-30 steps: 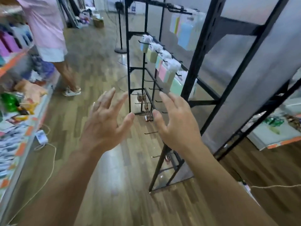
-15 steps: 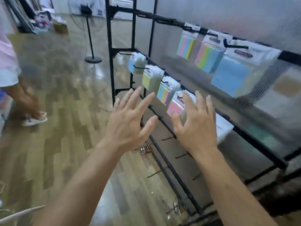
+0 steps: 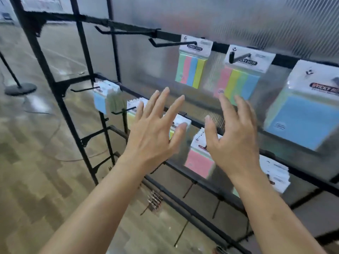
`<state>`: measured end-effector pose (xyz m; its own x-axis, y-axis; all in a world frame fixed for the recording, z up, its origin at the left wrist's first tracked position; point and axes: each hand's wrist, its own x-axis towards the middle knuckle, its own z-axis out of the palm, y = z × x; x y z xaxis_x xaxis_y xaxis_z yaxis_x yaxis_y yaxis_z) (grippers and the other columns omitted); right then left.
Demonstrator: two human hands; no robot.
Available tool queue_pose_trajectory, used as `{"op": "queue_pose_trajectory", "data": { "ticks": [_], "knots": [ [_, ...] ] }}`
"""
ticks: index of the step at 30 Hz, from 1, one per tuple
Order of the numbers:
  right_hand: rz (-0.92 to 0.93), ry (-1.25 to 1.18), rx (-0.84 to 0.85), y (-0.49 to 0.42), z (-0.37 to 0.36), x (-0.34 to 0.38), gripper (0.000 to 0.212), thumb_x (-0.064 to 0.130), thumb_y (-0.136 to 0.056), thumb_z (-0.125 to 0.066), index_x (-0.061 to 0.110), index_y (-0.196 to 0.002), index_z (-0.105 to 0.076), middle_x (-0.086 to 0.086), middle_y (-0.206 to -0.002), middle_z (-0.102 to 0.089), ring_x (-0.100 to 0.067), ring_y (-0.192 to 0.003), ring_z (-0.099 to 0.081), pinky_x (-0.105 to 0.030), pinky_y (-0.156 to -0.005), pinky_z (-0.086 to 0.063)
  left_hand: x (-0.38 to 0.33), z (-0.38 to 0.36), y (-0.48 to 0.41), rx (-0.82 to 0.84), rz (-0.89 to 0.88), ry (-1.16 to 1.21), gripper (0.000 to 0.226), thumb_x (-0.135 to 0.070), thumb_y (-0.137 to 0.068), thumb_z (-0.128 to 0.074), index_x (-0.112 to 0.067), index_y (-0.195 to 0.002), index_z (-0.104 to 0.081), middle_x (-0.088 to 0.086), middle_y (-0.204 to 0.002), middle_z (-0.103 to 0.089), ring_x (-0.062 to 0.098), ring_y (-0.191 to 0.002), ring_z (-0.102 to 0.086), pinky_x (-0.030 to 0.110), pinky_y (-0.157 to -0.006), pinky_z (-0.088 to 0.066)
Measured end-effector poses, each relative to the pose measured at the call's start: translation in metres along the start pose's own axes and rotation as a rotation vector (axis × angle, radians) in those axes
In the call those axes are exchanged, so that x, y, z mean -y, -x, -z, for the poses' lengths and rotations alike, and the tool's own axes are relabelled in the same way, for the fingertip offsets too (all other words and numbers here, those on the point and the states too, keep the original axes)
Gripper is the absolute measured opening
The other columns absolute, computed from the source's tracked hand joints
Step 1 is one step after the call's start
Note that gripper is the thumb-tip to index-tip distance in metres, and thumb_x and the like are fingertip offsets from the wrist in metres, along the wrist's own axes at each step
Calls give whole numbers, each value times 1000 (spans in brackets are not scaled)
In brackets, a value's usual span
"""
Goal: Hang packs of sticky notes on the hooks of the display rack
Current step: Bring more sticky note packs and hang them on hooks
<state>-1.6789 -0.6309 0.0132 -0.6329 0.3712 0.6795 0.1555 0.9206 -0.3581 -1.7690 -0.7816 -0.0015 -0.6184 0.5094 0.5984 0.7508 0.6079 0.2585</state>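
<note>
We find both hands raised before the display rack, backs toward us, and neither holds a pack. The left hand has its fingers straight and fanned apart. The right hand is likewise spread, its fingers a little bent and blurred.

No loose pack of sticky notes shows anywhere in view; every pack we see already hangs on the rack. The nearest is the pink pack on the middle rail. It lies beyond the hands, in the gap between them and lower than the fingertips. The right thumb overlaps its white header, so we judge the right hand the nearer; whether it touches we cannot tell. The striped packs and a large blue pack hang from the top rail, above and beyond the right hand.

The hooks project from the rails toward us and slightly leftward, so any pack must travel along that line. A bare one stands up and left of the left hand. We judge that a pack must first be fetched.
</note>
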Motion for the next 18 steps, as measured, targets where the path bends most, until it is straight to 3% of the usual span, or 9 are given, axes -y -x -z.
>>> {"op": "queue_pose_trajectory", "data": {
  "ticks": [6, 13, 16, 18],
  "knots": [
    [-108, 91, -121, -35, -47, 0, 54, 38, -93, -46, 11, -140, -49, -24, -146, -37, -45, -137, -30, -53, -113, -26, 40, -30, -61, 50, -116, 13, 60, -51, -94, -29, -27, -150, -35, 9, -159, -26, 28, -148, -21, 53, -117, -17],
    [-216, 199, -362, -50, -61, 1, 50, 27, -90, -59, 5, -134, -51, -26, -140, -40, -40, -130, -39, -37, -108, -28, 62, -57, -101, 78, -169, 209, 59, -47, -95, -33, -26, -150, -33, 11, -161, -21, 27, -148, -17, 49, -117, -17],
    [-338, 148, -448, -62, -53, 8, 57, 24, -90, -61, -2, -137, -41, -24, -138, -40, -29, -128, -35, -24, -105, -24, 62, -59, -123, 79, -96, 434, 64, -37, -98, -46, -20, -154, -21, 10, -162, -15, 19, -148, -12, 27, -116, -11],
    [-473, 71, -442, -69, -48, 12, 62, 22, -90, -62, 0, -140, -34, -18, -137, -40, -24, -127, -37, -27, -109, -27, 59, -56, -135, 89, -58, 620, 70, -27, -95, -56, -15, -153, -18, -2, -156, -24, 5, -142, -19, 7, -109, -8]
  ]
}}
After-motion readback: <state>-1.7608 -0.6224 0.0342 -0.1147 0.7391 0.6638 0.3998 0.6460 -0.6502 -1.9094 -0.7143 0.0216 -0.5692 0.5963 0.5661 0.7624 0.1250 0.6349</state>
